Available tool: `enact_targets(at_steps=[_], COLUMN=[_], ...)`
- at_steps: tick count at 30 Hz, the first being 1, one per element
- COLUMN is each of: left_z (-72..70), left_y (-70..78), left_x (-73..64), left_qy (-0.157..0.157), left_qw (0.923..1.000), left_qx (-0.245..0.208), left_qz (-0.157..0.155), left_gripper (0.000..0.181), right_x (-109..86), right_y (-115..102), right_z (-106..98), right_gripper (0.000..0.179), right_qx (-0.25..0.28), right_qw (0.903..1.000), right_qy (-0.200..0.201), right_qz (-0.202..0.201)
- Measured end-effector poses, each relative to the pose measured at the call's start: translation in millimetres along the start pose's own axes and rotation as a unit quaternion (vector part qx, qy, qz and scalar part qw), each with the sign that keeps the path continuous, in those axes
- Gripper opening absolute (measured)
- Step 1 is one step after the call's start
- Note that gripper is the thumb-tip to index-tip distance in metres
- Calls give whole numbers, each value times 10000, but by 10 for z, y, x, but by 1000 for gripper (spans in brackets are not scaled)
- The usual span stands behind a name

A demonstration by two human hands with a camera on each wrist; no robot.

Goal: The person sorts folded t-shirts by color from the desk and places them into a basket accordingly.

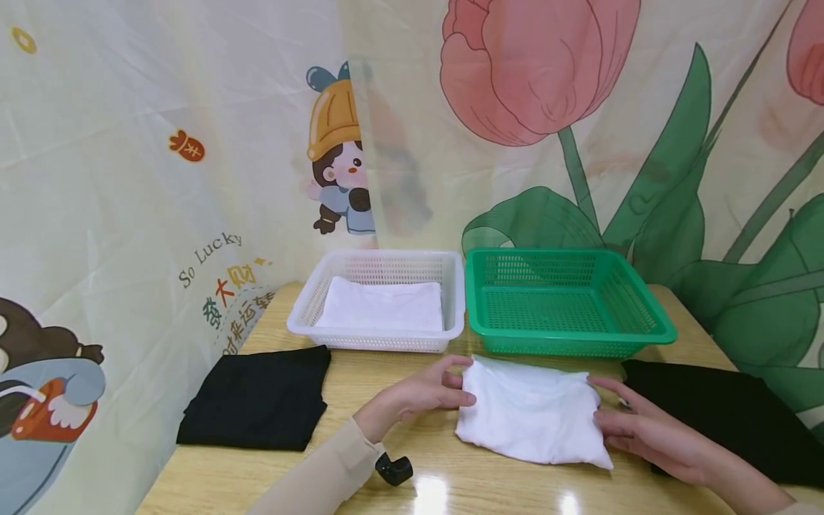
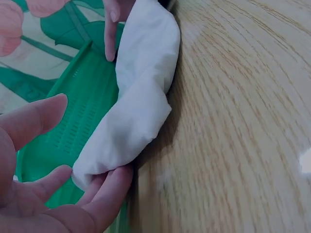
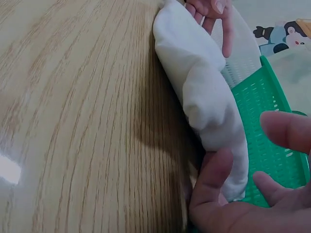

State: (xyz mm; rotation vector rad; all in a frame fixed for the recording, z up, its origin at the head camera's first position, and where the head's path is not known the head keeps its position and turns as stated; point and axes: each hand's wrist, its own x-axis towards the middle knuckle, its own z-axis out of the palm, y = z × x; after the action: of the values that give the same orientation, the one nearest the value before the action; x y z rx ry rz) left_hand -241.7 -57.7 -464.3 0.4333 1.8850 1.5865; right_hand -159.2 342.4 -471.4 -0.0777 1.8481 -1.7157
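A folded white garment [image 1: 531, 411] lies before the green basket, between both hands. My left hand [image 1: 433, 390] is at its left end. In the left wrist view two fingers [image 2: 111, 191] are tucked beneath the fabric, while the uppermost digit stands away from it. At the opposite end is my right hand [image 1: 656, 429]. One finger [image 3: 216, 172] meets the garment's lower edge in the right wrist view, and another digit is raised clear of the cloth. The garment sags and creases along its middle.
At the back left stands a white basket [image 1: 376, 342] holding a folded white cloth [image 1: 383, 304]. The green basket [image 1: 573, 345] is beside it. Folded black cloths lie at the left [image 1: 257, 400] and the right [image 1: 721, 415]. A printed curtain hangs behind the wooden table [image 1: 360, 400].
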Motion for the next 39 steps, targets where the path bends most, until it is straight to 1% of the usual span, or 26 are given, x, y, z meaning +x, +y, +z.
enact_targets(at_steps=[2, 5, 10, 13, 16, 19, 23, 26, 30, 34, 36, 39], left_z=[7, 27, 70, 86, 88, 83, 66, 51, 38, 31, 31, 36], left_y=[-8, -20, -35, -39, -36, -37, -66, -85, -90, -92, -89, -79], left_x=[10, 33, 74, 78, 73, 76, 80, 84, 89, 82, 79, 79], left_qy=[-45, -104, -121, -40, 48, 104, 119, 92, 73, 118, 173, 302], left_qw=[10000, 9999, 9992, 9987, 9992, 9994, 9991, 9990, 9983, 9971, 9967, 9969], left_qx=[-7, 49, 353, 480, 348, 291, 350, 375, 486, 701, 762, 707], left_qz=[12, 78, 159, 187, 177, 176, 213, 245, 300, 256, 212, 147], left_gripper=[71, 72, 72, 73, 73, 73, 75, 75, 75, 74, 74, 74], right_x=[9, 19, 52, 98, 144, 185, 241, 268, 289, 311, 322, 341], right_y=[1, -5, -22, -23, -18, -23, -24, -19, -17, -9, -7, -8], right_z=[28, 80, 173, 238, 303, 361, 411, 420, 432, 466, 482, 504], right_gripper=[84, 83, 82, 82, 83, 85, 87, 88, 89, 90, 92, 94], right_qx=[-87, -355, -629, -626, -621, -686, -782, -721, -598, -616, -661, -643], right_qw=[9999, 9992, 9967, 9964, 9965, 9955, 9936, 9937, 9938, 9917, 9907, 9905], right_qy=[36, 174, 496, 517, 484, 590, 718, 713, 814, 1067, 1129, 1149], right_qz=[-45, -76, -153, -234, -264, -275, -384, -473, -469, -378, -386, -406])
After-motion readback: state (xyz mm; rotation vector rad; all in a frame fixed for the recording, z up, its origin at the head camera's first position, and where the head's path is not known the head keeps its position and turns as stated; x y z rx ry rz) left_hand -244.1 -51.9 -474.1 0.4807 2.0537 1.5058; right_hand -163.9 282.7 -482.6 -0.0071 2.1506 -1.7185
